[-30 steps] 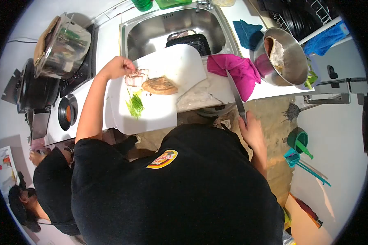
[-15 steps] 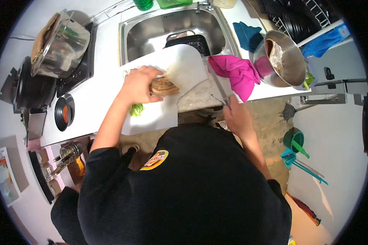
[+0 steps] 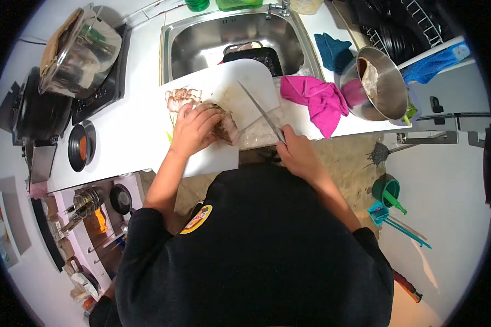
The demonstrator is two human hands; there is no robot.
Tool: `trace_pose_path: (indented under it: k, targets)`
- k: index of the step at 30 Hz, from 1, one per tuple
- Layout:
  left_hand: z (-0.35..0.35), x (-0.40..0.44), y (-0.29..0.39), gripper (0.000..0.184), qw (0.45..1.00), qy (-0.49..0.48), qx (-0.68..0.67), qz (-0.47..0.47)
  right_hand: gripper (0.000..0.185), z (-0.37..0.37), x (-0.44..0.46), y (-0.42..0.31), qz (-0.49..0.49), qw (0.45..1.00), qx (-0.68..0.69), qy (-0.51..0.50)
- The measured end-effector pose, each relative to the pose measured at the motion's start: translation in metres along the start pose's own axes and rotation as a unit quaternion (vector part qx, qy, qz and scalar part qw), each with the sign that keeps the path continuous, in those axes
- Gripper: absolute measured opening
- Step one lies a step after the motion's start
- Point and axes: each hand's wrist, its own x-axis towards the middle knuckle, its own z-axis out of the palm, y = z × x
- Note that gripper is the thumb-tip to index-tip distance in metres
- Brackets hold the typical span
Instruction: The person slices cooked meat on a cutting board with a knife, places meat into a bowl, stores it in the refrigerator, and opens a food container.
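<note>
A brown-and-pale chunk of cooked meat (image 3: 226, 129) lies on the white cutting board (image 3: 245, 73). My left hand (image 3: 193, 129) grips it from the left, fingers curled over its top and hiding part of it. Thin meat slices (image 3: 181, 99) rest just beyond that hand, with a bit of green leaf (image 3: 169, 136) beside the wrist. In my right hand (image 3: 297, 150) is a knife (image 3: 263, 113), held by its handle. The blade slants up and left across the board, apart from the meat.
A sink (image 3: 191, 49) with a black tray (image 3: 259, 57) in it lies behind the board. To the right are a magenta cloth (image 3: 313, 101) and a steel bowl (image 3: 390, 101) with another piece of meat inside. A glass pot (image 3: 95, 62) stands on the stove at the left, near a small black dish (image 3: 76, 155).
The meat has been turned, and my left hand now lies over it. The knife has swung left from beside the cloth to above the board. The slices have come into view.
</note>
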Motion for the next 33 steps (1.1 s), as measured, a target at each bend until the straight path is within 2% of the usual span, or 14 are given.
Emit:
trace_pose_path:
  k: [8,10,13,15,17,19,23,25,26,29,30,31,32,33]
  targets:
    - [0.014,0.01,-0.005,0.06,0.985,0.036,-0.144,-0.088,0.031,-0.009,0.01,0.0,0.004,0.997,-0.072,-0.015]
    - [0.032,0.004,-0.01,0.059,0.94,0.105,-0.245,-0.212,0.028,0.017,0.034,0.014,-0.011,0.998,-0.04,0.055]
    - [0.03,0.028,-0.009,0.061,0.853,0.197,-0.4,-0.272,0.02,0.036,0.068,0.005,-0.108,0.985,-0.093,0.094]
    - [0.007,0.07,0.013,0.061,0.842,0.219,-0.438,-0.226,0.018,0.044,0.077,-0.008,-0.131,0.981,-0.065,0.129]
    - [-0.006,0.126,0.029,0.059,0.89,0.191,-0.391,-0.134,0.018,0.065,0.087,-0.009,-0.154,0.977,-0.053,0.137]
    - [-0.028,0.199,0.073,0.061,0.96,0.126,-0.25,-0.006,0.019,0.08,0.093,-0.009,-0.163,0.961,-0.152,0.162]
    - [-0.007,0.32,0.155,0.058,0.954,0.104,-0.213,0.181,0.021,0.037,0.072,0.01,-0.243,0.936,-0.211,0.143]
    - [0.021,0.354,0.18,0.058,0.955,-0.024,-0.232,0.186,0.026,-0.012,0.037,0.034,-0.238,0.961,-0.016,0.139]
    - [0.035,0.359,0.189,0.058,0.954,-0.023,-0.232,0.188,0.031,-0.041,0.019,0.047,-0.186,0.979,0.061,0.056]
    - [0.057,0.374,0.204,0.059,0.942,-0.041,-0.188,0.276,0.028,-0.111,-0.034,0.117,-0.199,0.973,0.117,0.006]
    - [0.051,0.369,0.202,0.058,0.957,0.035,-0.191,0.217,0.023,-0.148,-0.061,0.136,-0.076,0.977,0.199,-0.011]
    - [0.046,0.362,0.199,0.056,0.963,0.112,-0.193,0.153,0.014,-0.173,-0.083,0.173,-0.015,0.977,0.188,0.103]
    - [0.043,0.347,0.194,0.056,0.967,0.171,-0.187,0.019,0.012,-0.185,-0.103,0.223,0.101,0.898,0.315,0.291]
    - [0.041,0.33,0.186,0.058,0.951,0.227,-0.174,-0.118,0.013,-0.23,-0.119,0.252,0.221,0.834,0.159,0.48]
